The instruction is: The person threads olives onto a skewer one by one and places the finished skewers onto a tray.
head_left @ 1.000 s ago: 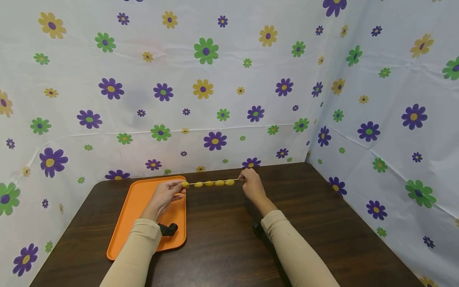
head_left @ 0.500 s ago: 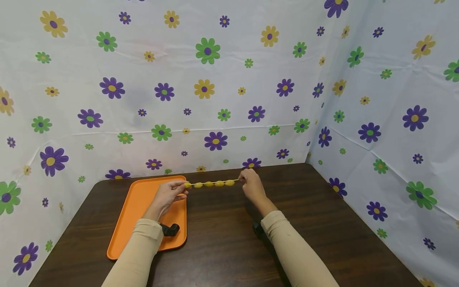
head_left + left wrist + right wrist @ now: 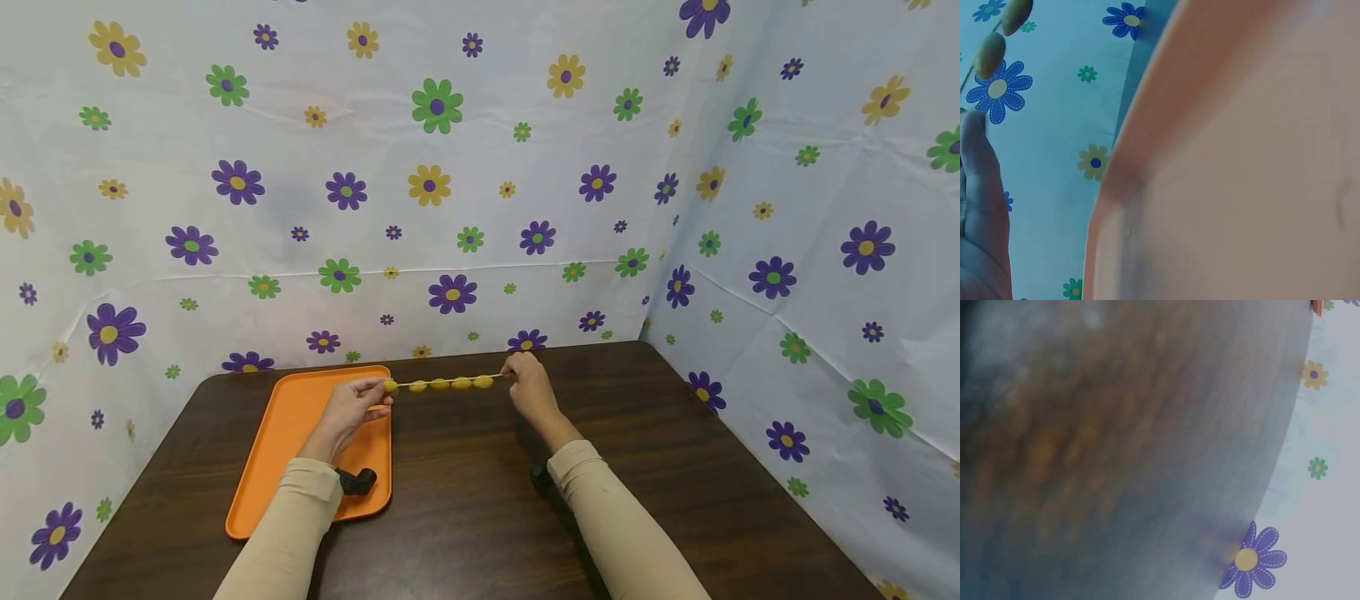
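Observation:
A thin pale skewer (image 3: 428, 383) spans the space between my hands, close to level, threaded with several yellow oval pieces (image 3: 461, 382) that look like small fruits. My left hand (image 3: 347, 414) pinches its left end at the outermost yellow piece (image 3: 391, 386), thumb and index finger together. At the other side my right hand (image 3: 531, 390) grips the bare right end between thumb and curled fingers. In the left wrist view, the left hand (image 3: 982, 206) shows at the left edge, with two yellow pieces (image 3: 990, 56) above it. The right wrist view does not show the right hand.
An orange tray (image 3: 258, 467) lies on the dark wooden table (image 3: 457, 500), beneath my left forearm and hand. A flower-printed white sheet (image 3: 480, 208) stands behind the table and along its right side. Each wrist carries a black camera mount (image 3: 357, 481).
My left fingers have shifted slightly at the outermost yellow piece, which now sits a little nearer the others than a second ago. My right hand holds nearly still.

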Motion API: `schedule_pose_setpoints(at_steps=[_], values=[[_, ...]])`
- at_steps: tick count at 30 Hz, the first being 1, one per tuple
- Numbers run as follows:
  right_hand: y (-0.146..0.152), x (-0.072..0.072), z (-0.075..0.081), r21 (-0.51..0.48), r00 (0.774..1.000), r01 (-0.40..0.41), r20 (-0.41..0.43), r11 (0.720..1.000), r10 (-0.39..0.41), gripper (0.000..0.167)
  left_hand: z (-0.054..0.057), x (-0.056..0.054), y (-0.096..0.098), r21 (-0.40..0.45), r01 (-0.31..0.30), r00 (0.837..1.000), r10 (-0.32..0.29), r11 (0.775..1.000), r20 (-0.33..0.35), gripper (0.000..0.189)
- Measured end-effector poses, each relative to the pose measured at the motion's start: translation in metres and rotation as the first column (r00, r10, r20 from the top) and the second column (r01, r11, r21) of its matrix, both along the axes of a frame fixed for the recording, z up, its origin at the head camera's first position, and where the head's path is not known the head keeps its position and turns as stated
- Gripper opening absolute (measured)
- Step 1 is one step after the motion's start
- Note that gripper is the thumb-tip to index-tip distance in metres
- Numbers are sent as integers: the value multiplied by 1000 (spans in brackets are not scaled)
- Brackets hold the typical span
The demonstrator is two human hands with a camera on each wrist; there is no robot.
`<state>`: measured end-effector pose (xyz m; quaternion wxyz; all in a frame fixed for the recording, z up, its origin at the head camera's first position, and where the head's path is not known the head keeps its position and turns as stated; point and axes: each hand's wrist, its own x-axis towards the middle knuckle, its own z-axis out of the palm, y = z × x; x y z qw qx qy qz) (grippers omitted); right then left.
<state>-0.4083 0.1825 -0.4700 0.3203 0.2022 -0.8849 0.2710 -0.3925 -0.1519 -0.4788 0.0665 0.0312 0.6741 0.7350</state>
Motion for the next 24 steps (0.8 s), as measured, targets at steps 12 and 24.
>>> schedule_pose_setpoints(at_steps=[12,24], values=[[-1,0,-1,9,1000,7,-3,1000,-7,31,-6,2,-6,-5,41,997,-42,999,-72,36],[-2,2,0,31,1000,11,20,999,-12,30,-4,5,-6,-111,-4,989,-12,994,-149,41]])
